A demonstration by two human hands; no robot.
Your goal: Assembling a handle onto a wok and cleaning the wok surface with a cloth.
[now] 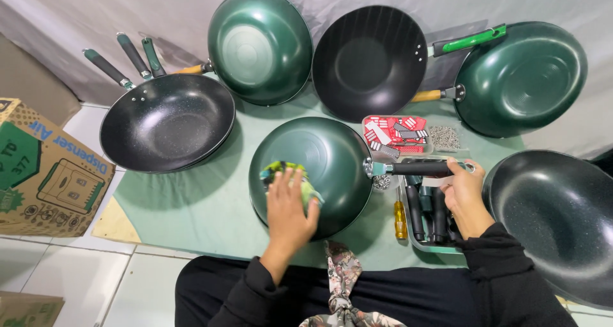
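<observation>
Far left: cardboard box (pixel 48 174) on the tiled floor (pixel 70 282), beside the green mat (pixel 191 206).

Left on the mat: stack of dark speckled woks (pixel 167 123), open side up, three handles pointing far-left.

Far centre-left: green wok (pixel 260 46) tilted against the grey backdrop (pixel 64 21), underside toward the camera.

Near centre: upturned green wok (pixel 316 174), underside up, handle (pixel 421 168) pointing right. Left hand (pixel 288 209) flat on the underside, fingers together, pressing a green patterned cloth (pixel 284 170) against the surface.

Far centre: black wok (pixel 369 62) tilted, interior visible, green handle to the right.

Right of centre: red and white packet (pixel 396 134) and pile of small metal fasteners (pixel 444 137), just beyond the handle. Yellow-handled screwdriver (pixel 400 217) near, beside a tray (pixel 440 245) of dark handles.

Right hand (pixel 465 196) at the handle's end, fingers curled around it.

Far right: green wok (pixel 520 78), underside visible. Near right: dark speckled wok (pixel 562 218), open side up.
</observation>
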